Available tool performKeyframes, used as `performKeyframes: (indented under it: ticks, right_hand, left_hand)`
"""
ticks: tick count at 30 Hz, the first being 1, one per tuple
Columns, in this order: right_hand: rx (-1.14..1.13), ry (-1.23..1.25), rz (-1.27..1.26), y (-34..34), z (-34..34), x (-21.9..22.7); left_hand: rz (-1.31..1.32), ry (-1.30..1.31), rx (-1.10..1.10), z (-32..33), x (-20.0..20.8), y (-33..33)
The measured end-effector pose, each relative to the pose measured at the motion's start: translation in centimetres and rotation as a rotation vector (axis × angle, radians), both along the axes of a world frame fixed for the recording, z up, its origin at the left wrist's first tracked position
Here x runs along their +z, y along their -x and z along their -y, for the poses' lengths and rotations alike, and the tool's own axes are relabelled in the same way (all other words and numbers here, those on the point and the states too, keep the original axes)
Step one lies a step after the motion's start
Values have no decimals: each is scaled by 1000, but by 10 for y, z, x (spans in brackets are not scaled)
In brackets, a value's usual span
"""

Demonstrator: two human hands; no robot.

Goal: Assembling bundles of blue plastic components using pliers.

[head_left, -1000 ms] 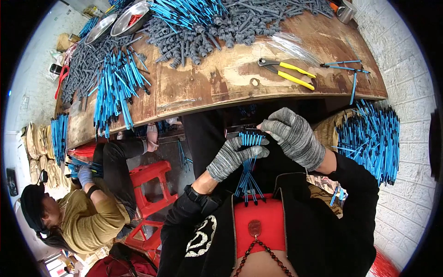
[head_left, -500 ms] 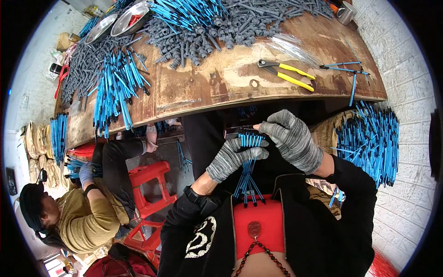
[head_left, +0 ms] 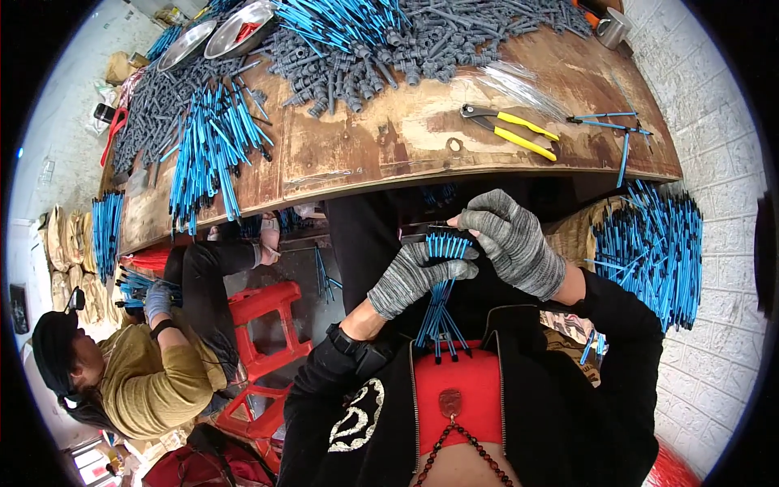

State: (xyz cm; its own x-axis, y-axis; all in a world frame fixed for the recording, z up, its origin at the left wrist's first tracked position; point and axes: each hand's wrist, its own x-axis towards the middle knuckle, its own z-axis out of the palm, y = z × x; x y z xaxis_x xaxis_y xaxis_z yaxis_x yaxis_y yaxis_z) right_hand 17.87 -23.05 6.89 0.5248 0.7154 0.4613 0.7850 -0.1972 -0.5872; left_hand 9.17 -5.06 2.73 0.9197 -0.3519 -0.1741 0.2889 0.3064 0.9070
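In my gloved left hand (head_left: 410, 280) is a bundle of thin blue sticks (head_left: 439, 308) with black ends, held in front of my chest. The fingers and thumb wrap round it near the upper end, where the black tips line up in a row. Below the grip the sticks cross and fan out toward my red top. My gloved right hand (head_left: 519, 256) is closed in a pinch beside those upper tips, its bare fingertips right against them. Whatever is between these fingertips is too small to make out.
A wooden table (head_left: 389, 142) ahead bears heaped grey plastic parts (head_left: 341, 77), more blue sticks (head_left: 207, 150), yellow-handled pliers (head_left: 519, 134) and thin clear strands (head_left: 523, 89). Many blue sticks (head_left: 649, 252) fill a sack at right. At left, a co-worker (head_left: 146, 365) sits near a red stool (head_left: 268, 325).
The whole view has shifted slightly, so the table and its things appear a little further right. Both hands keep nearly the same pose at the bundle.
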Motion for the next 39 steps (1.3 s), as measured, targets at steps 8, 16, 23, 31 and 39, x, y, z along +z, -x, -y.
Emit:
performKeyframes:
  ticks: [8,16,23,31,39]
  right_hand:
    - [57,67,61,0,6,9]
    - [-24,-232,27,-6,-12,35]
    - [-526,539,222,-188,61,10]
    - [-431,613,-26,-261,46,-5]
    - [-424,450,-140,-254,45,3]
  left_hand:
    - [-30,-24,0,2,7,2]
    - [8,-80,53,12,11,0]
    - [45,-6,264,6,10,-59]
    - [273,-219,272,4,29,-86]
    - [41,-261,98,7,48,-77]
